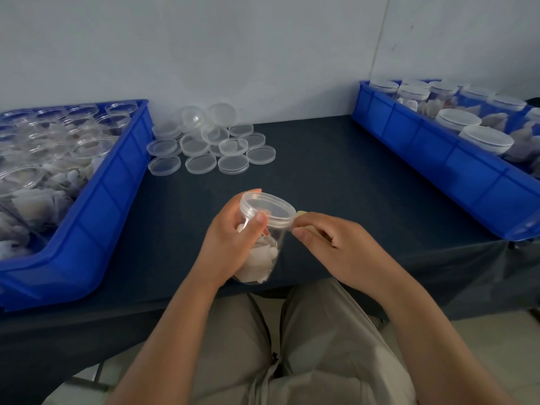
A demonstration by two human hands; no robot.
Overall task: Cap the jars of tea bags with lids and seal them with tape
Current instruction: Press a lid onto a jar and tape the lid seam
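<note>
Over dark bench (321, 176), left grip (230, 244) is clasping a tilted jar (279, 236) of tea bags (260, 260), while right grip (336, 247) is pinching tape (302, 213) just beside its lid (268, 207).

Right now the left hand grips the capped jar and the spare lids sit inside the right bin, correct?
No: the head view shows the spare lids piled on the table instead. The left hand does grip the capped jar.

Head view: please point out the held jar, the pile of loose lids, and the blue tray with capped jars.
jar (263, 255), head view, on its clear side wall.
pile of lids (201, 163), head view, on a front lid lying flat.
right blue tray (432, 147), head view, on its bare outer wall.
</note>
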